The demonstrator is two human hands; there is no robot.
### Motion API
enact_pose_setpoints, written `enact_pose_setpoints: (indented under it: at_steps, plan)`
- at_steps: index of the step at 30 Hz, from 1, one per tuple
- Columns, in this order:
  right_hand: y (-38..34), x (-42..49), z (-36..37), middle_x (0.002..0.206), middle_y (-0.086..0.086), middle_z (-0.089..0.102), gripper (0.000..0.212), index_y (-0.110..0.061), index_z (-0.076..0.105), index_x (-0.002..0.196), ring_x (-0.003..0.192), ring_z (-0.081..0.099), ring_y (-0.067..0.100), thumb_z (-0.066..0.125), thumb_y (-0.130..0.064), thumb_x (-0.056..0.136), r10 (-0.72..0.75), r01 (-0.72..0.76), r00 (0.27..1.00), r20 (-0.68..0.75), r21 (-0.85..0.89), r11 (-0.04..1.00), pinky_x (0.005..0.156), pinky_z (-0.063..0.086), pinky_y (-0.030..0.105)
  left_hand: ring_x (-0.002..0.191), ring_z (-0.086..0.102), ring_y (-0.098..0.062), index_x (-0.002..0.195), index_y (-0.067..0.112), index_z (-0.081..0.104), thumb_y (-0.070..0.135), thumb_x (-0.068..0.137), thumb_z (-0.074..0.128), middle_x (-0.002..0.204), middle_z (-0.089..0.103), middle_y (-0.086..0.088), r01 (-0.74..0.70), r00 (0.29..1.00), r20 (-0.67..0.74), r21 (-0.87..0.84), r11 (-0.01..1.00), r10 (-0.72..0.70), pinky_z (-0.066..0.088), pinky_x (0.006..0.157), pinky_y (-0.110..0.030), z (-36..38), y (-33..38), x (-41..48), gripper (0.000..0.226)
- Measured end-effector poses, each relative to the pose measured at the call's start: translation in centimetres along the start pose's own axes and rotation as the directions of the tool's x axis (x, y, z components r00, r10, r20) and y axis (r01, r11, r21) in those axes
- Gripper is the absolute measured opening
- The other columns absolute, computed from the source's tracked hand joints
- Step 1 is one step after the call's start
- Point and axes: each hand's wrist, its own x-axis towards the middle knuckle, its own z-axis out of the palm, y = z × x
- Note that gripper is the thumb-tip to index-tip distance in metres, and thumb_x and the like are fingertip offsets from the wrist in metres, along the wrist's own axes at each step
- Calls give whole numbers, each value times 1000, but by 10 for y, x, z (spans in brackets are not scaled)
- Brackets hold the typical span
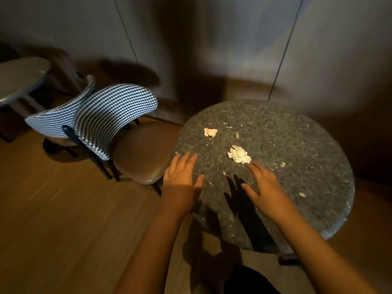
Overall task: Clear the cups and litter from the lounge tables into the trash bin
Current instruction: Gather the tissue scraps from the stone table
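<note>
Head view:
- The right hand (263, 187) is stretched flat over the round speckled table (297, 145), fingers straight and slightly spread, holding nothing.
- Just beyond its fingertips (249, 165) lies the larger crumpled tissue (239, 154), white with a pinkish tinge. Whether the fingertips touch it or stop just short cannot be told.
- The left hand (182, 175) hovers over the table's edge, to the left of the right hand and apart from it. It is also open, with fingers straight and fanned and the thumb out to the side, and it has hold of nothing.
- Ahead of the left hand and a little to its right, well past the fingertips, sits the smaller crumpled tissue (210, 132) on the tabletop.
- Small pale scraps dot the table to the right of the right hand — one scrap (282, 164) is near the fingers.
- Both hands cast dark shadows on the tabletop below them.
- To the left of the left hand stands a chair (118, 115) with a checked back and a brown seat, and a second checked chair (61, 117) stands behind it.
- Farther left, beyond the chairs, is another round table (19, 75) — blurred — on the wooden floor (53, 209).
</note>
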Motion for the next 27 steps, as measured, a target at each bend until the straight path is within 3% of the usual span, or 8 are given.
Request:
enact_pose_setpoints:
  at_steps: [3,8,10,16,22,27]
  plan:
    - [18,46,3,155,5,22,64,-22,28,147,140,22,24,57,-35,91,35,-34,999,15,-13,999,112,21,34,142,8,-18,146,28,22,41,91,49,155,18,2,-53,996,72,33,998,50,16,112,-41,20,-9,52,63]
    - [37,109,13,155,6,19,65,-23,24,148,139,24,26,56,-34,92,52,-43,987,154,-61,997,111,25,35,140,16,-25,146,23,23,36,90,54,155,18,-5,-99,982,155,-48,994,105,20,111,-42,45,-21,126,65]
    - [42,126,20,156,5,16,66,-24,21,149,140,21,26,54,-35,93,44,-21,978,202,-114,993,111,25,35,140,19,-28,146,19,24,34,90,54,154,19,-9,-140,973,188,5,990,137,20,111,-42,57,-29,154,65]
    - [43,166,52,158,4,6,69,-28,14,150,144,9,24,53,-33,93,127,-100,964,235,-124,987,112,21,36,140,20,-24,144,10,27,30,92,52,153,19,-12,-276,909,333,37,960,249,21,113,-35,102,-52,231,61]
    - [44,188,95,159,6,1,64,-26,18,150,145,4,26,50,-32,95,360,-340,917,171,-137,930,115,13,34,142,8,-29,147,17,23,28,93,52,156,7,-13,-409,812,477,55,911,336,18,113,-36,144,-80,292,63]
    - [31,180,118,158,10,6,62,-24,22,148,145,6,27,50,-33,95,528,-515,842,107,-126,848,114,18,36,143,-4,-25,149,23,12,31,97,42,157,-4,-4,-441,653,687,2,898,319,14,114,-37,160,-93,328,61]
